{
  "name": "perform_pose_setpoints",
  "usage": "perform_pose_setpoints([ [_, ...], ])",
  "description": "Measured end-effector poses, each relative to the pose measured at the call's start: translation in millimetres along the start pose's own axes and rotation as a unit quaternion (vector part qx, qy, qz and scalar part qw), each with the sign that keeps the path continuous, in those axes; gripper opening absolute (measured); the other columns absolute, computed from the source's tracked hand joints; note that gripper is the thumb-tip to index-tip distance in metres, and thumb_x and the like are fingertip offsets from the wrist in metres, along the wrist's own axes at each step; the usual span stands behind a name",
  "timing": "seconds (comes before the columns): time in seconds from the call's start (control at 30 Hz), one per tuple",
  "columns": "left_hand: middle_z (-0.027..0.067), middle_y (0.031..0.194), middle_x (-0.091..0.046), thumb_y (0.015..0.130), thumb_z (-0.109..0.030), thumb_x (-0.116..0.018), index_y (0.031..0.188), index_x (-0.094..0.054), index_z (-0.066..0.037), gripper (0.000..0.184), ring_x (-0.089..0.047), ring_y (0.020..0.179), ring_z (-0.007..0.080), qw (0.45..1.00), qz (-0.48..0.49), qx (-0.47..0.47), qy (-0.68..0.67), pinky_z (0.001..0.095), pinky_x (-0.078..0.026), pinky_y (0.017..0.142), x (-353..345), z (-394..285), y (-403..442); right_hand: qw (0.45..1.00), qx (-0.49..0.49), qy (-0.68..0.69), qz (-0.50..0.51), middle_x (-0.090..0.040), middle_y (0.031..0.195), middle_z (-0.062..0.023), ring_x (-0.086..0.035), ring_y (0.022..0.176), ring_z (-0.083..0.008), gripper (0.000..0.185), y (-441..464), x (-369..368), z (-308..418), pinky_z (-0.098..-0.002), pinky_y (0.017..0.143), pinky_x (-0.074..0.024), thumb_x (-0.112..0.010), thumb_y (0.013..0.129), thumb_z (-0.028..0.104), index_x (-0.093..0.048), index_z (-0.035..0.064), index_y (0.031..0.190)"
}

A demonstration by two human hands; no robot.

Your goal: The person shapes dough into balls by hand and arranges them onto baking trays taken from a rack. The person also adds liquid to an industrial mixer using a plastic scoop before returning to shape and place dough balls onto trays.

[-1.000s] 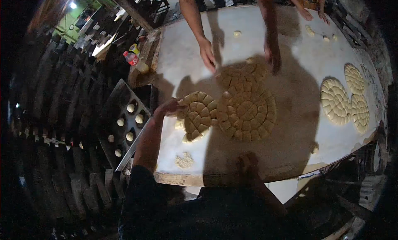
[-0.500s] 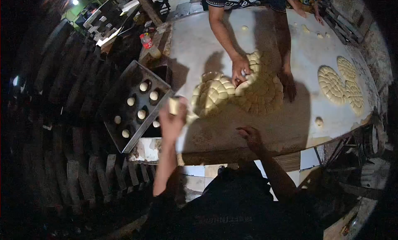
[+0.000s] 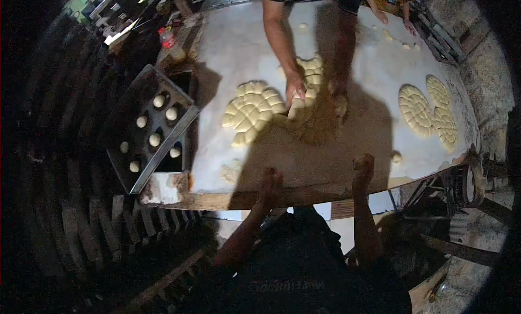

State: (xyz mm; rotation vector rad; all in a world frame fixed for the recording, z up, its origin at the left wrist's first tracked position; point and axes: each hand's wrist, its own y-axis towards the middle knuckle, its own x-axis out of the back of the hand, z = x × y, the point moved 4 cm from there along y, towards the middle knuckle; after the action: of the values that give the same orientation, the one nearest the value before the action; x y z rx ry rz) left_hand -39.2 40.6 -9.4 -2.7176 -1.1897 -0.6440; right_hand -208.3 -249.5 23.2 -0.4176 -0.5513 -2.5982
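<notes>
Pale and broad, the counter [image 3: 239, 48] runs under a dark shadow at its near middle. I have the left hand [image 3: 270, 185] and the right hand [image 3: 362, 172] low over the near edge, well apart; in this dimness I cannot tell whether either grip is spread or closed, or holds anything. Beyond them lie the left dough cluster [image 3: 252, 109], cut into segments, and the shaded centre dough [image 3: 310, 121], which a co-worker's hand [image 3: 296, 87] touches. Right of these I see more segmented dough [image 3: 418, 112], with a small dough ball [image 3: 396, 158] nearer. At left, a tilted metal tray [image 3: 147, 175] carries round dough balls [image 3: 154, 140]; a red-capped bottle [image 3: 167, 40] stands far left.
</notes>
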Motion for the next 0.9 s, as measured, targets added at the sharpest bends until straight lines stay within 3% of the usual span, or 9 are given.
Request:
perform_pose_setpoints([
  [0.07,0.0190,0.110,-0.049,0.086,-0.039,-0.056,0.112,-0.049,-0.004,0.044,-0.044,0.110,0.0346,0.992,0.118,0.002,0.050,0.0541,-0.034,0.091,-26,-1,13,0.944,0.192,-0.264,0.056,-0.048,0.113,-0.0211,-0.049,0.104,-0.0341,0.034,-8,19,-102,-0.0479,0.087,-0.0416,-0.045,0.093,0.022,-0.042,0.0001,0.118],
  [0.1,0.0191,0.112,-0.048,0.084,-0.040,-0.056,0.112,-0.050,-0.004,0.045,-0.043,0.111,0.0358,0.984,0.115,-0.036,0.129,0.0545,-0.032,0.093,-24,-13,29,0.783,0.359,-0.496,0.109,-0.046,0.112,-0.0216,-0.046,0.104,-0.0333,0.028,-15,14,-136,-0.0500,0.088,-0.0377,-0.051,0.089,0.017,-0.045,-0.0007,0.110],
  [0.27,0.0194,0.120,-0.045,0.080,-0.044,-0.058,0.113,-0.054,-0.007,0.050,-0.038,0.115,0.0402,0.878,0.124,-0.167,0.432,0.0559,-0.026,0.099,-32,-61,97,0.800,0.077,-0.456,0.383,-0.030,0.135,-0.0259,-0.030,0.127,-0.0384,0.046,86,-13,16,-0.0504,0.109,-0.0183,-0.036,0.096,0.030,-0.038,-0.0026,0.128],
  [0.3,0.0190,0.121,-0.045,0.082,-0.042,-0.057,0.114,-0.054,-0.007,0.048,-0.038,0.117,0.0395,0.916,0.091,-0.080,0.382,0.0537,-0.026,0.101,-54,-65,108,0.778,0.044,-0.475,0.409,-0.027,0.139,-0.0254,-0.027,0.130,-0.0384,0.048,91,-27,22,-0.0501,0.110,-0.0173,-0.037,0.096,0.030,-0.036,-0.0035,0.131],
  [0.37,0.0187,0.123,-0.045,0.083,-0.041,-0.055,0.114,-0.054,-0.008,0.046,-0.038,0.118,0.0387,0.941,0.060,0.009,0.333,0.0515,-0.025,0.103,-94,-39,103,0.897,-0.148,-0.242,0.339,-0.021,0.144,-0.0249,-0.021,0.135,-0.0379,0.052,64,-51,-6,-0.0477,0.111,-0.0182,-0.041,0.095,0.028,-0.033,-0.0071,0.132],
  [0.47,0.0168,0.119,-0.051,0.088,-0.029,-0.054,0.115,-0.053,-0.008,0.034,-0.045,0.116,0.0371,0.947,0.094,-0.120,0.283,0.0491,-0.034,0.099,-136,14,31,0.933,-0.043,-0.184,0.307,-0.027,0.138,-0.0296,-0.031,0.125,-0.0461,0.063,4,-42,-65,-0.0504,0.108,-0.0240,-0.049,0.091,0.031,-0.024,-0.0066,0.135],
  [0.57,0.0154,0.111,-0.054,0.085,-0.022,-0.056,0.110,-0.055,-0.008,0.029,-0.050,0.108,0.0361,0.925,0.191,-0.111,0.309,0.0499,-0.038,0.095,-75,14,30,0.791,0.094,-0.326,0.508,-0.030,0.135,-0.0326,-0.031,0.126,-0.0469,0.062,21,-5,-47,-0.0528,0.108,-0.0221,-0.050,0.090,0.031,-0.029,-0.0109,0.130],
  [0.67,0.0137,0.089,-0.057,0.080,-0.011,-0.056,0.098,-0.058,-0.007,0.018,-0.055,0.087,0.0329,0.831,0.113,-0.190,0.511,0.0493,-0.043,0.085,-45,-37,89,0.864,0.173,-0.328,0.341,-0.043,0.122,-0.0284,-0.039,0.118,-0.0433,0.047,95,-6,-43,-0.0556,0.107,-0.0208,-0.053,0.088,0.025,-0.043,-0.0097,0.118],
  [0.9,0.0178,0.088,-0.055,0.083,-0.012,-0.053,0.093,-0.056,-0.003,0.014,-0.054,0.087,0.0355,0.907,0.060,-0.235,0.344,0.0472,-0.043,0.085,-111,-80,93,0.939,0.165,-0.172,0.247,-0.061,0.097,-0.0164,-0.058,0.092,-0.0319,0.023,53,-19,-27,-0.0442,0.087,-0.0444,-0.057,0.087,0.018,-0.061,-0.0017,0.098],
])
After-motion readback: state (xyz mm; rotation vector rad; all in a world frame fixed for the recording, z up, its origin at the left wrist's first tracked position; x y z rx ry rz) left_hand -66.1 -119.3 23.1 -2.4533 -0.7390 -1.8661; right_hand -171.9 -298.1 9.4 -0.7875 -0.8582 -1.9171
